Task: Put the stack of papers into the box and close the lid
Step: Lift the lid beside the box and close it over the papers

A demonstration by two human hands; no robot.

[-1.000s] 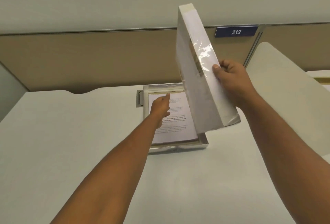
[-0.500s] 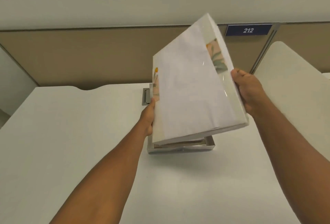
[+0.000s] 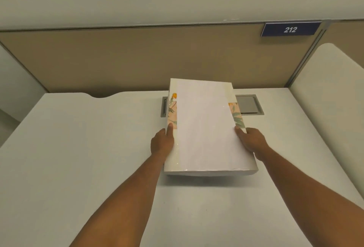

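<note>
White flower-edged cardboard lid (image 3: 204, 128) sits between both hands. Left hand (image 3: 162, 142) and right hand (image 3: 251, 140) grip its sides; press down evenly to seat it squarely.

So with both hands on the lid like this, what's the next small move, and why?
Probably press the lid straight down until it seats. The left hand and right hand grip its side edges, it lies nearly flat over the box, hiding the base, yet a shadow under its near edge suggests it isn't fully down.
</note>
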